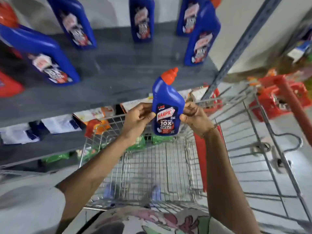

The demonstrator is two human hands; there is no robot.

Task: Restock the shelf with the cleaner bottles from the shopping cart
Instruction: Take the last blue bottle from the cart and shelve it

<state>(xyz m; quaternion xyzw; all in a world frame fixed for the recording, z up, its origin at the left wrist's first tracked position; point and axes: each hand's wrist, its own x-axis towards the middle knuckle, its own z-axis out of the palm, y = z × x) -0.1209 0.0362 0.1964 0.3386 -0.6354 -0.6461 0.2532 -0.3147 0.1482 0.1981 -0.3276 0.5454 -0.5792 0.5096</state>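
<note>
while both forearms reach forward over the wire shopping cart, the two hands meet around one blue cleaner bottle held upright in the air, above the cart's far end and just short of the grey shelf. the left hand comes in from the lower left, wrist slightly bent, its fingers curled closed against the bottle's left side at the height of the label, thumb towards the front. the right hand comes in from the lower right with the wrist cocked upward; its thumb presses the right edge of the label and its bent fingers wrap the bottle's right side and back. a thin bracelet sits on the right wrist. the bottle's label faces the camera, and its orange-red cap leans up and to the right, towards the shelf.

on the shelf stand more blue bottles of the same kind, well apart from one another: one at the front left, one behind it, one at the back centre, one at the front right and another just behind that, partly hidden. the cart basket below the hands looks bare wire; through it the person's feet show blurred on the floor. a slotted metal upright of the shelving runs diagonally to the right of the bottle, and a red cart handle crosses the right side.
</note>
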